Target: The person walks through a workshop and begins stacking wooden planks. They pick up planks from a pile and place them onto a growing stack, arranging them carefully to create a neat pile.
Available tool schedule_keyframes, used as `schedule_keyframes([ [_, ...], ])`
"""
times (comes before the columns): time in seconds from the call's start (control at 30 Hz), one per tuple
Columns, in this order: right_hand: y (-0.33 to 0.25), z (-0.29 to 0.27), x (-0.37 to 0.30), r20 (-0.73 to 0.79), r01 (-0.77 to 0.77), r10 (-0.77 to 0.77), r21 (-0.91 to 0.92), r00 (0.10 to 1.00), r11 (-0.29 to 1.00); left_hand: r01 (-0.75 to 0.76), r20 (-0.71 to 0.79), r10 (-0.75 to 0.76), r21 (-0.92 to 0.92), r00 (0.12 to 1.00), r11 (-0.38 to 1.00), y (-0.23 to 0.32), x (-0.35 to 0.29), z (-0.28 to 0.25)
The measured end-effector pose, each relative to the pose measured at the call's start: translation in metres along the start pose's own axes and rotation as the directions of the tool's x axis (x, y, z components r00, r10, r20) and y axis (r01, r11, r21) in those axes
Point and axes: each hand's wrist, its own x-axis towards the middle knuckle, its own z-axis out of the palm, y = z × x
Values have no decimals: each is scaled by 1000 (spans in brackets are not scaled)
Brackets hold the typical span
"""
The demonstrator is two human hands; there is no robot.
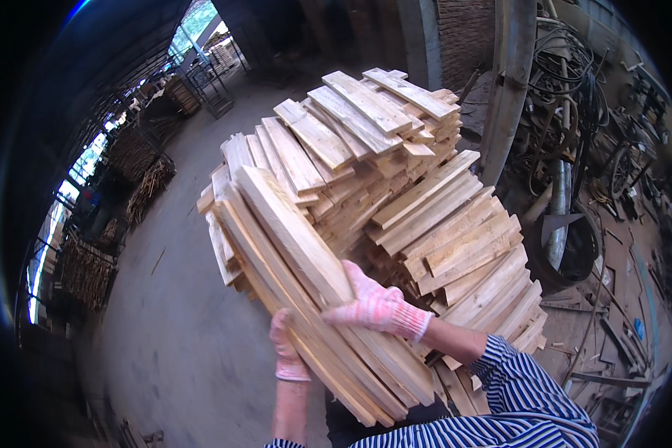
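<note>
Between my two gloved hands rests a bundle of long wooden boards (295,276), several side by side, held slantwise in front of my body. My left hand (287,347), in a pink and white knit glove, grips the bundle's left edge from the side and below. Over the right side of the boards my right hand (373,302) is closed, its thumb lying across the top. Beyond the bundle stands a large curved stack of similar boards (299,153), layered in a ring shape; its right part (470,246) reaches round beside my right forearm. The far end of the bundle overlaps the stack's left part.
A metal post (508,89) rises just behind the stack on the right. Past it lie a round dark metal drum (571,254), coiled hoses (564,56) and scattered scrap. Concrete floor (164,321) extends to the left, with piles of wood sticks (149,187) along the far left side.
</note>
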Motion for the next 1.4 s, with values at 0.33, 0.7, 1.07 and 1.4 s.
schedule_keyframes([
  [0.33,-150,-72,213,-27,-18,15,-132,1000,991,-45,-135,53,66,989,997,129,235,25],
  [0.7,-118,-96,229,-307,13,77,280,949,960,237,84,-288,376,954,896,135,341,-29],
  [1.07,2,-74,73,-603,473,546,796,581,376,638,348,-908,649,235,414,-13,320,222],
  [1.4,226,-176,40,-500,254,825,861,263,441,469,256,-954,831,153,298,-246,310,241],
])
